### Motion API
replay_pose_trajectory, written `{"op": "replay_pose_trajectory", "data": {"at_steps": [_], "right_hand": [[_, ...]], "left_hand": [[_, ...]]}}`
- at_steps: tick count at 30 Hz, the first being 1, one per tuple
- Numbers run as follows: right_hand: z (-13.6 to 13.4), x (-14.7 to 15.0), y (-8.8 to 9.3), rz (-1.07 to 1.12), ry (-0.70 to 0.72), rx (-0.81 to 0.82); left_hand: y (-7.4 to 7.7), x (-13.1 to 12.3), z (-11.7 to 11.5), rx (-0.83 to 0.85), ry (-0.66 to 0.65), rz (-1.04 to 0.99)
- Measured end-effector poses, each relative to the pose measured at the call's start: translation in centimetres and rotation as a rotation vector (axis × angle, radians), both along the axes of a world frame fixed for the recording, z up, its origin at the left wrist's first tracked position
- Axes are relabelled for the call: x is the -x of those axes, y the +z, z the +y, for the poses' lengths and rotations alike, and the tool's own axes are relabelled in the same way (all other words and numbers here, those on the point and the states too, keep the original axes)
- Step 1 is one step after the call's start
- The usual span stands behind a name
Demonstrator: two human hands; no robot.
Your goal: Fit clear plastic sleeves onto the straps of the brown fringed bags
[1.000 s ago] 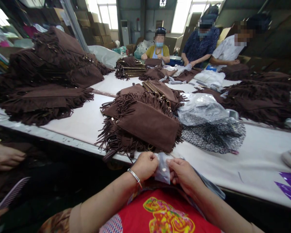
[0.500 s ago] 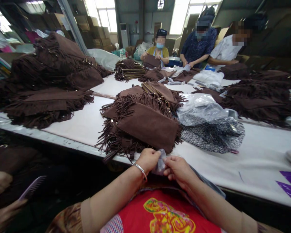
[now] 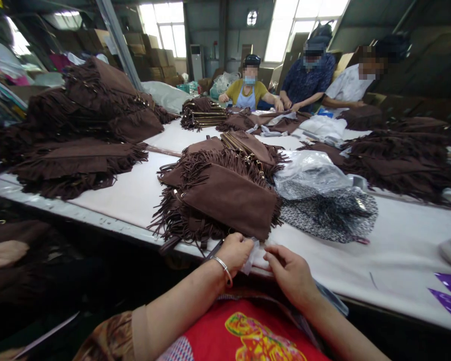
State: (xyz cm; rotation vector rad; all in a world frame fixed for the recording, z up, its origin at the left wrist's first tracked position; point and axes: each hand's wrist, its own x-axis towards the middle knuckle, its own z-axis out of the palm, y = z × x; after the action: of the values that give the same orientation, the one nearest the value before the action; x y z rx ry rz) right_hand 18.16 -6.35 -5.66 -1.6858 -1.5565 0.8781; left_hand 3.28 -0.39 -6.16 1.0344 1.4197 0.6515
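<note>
Clear plastic piece (image 3: 249, 259) now pinched by the left hand (image 3: 237, 254) alone.
The right hand (image 3: 291, 276) has come away, thumb and forefinger slightly parted, nothing visible between them; one hand now carries the piece, just before the brown fringed bag (image 3: 229, 203) at the table's (image 3: 406, 240) near edge.

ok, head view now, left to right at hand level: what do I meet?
Co-worker's hand → left hand → plastic → right hand → purple pieces.
</note>
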Motion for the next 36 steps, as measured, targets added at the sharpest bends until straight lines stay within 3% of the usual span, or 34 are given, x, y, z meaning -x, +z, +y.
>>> {"op": "replay_pose_trajectory", "data": {"at_steps": [5, 11, 15, 19, 21, 29, 36], "right_hand": [[0.5, -0.5, -0.3, -0.327, 0.236, -0.439], [1.3, 0.5, -0.1, -0.503, 0.445, -0.631], [1.5, 1.2, 0.6, -0.542, 0.539, -0.602], [1.9, 2.0, 1.0, -0.531, 0.537, -0.503], [2.1, 2.4, 1.1, -0.504, 0.535, -0.470], [2.7, 2.8, 1.4, -0.395, 0.528, -0.304], [3.2, 2.9, 2.0, -0.569, 0.736, -0.439]], "left_hand": [[-0.7, 0.9, -1.4, 0.066, -0.014, -0.187], [-0.2, 2.0, -2.9, 0.128, -0.020, -0.257], [0.9, 2.9, -3.5, 0.059, -0.130, -0.072], [1.0, 3.6, -4.1, -0.297, -0.202, 0.118], [0.8, 3.8, -4.4, -0.398, -0.205, 0.149], [0.3, 4.9, -5.1, -0.590, -0.292, 0.302], [-0.2, 5.0, -5.1, -0.625, -0.321, 0.446]]}}
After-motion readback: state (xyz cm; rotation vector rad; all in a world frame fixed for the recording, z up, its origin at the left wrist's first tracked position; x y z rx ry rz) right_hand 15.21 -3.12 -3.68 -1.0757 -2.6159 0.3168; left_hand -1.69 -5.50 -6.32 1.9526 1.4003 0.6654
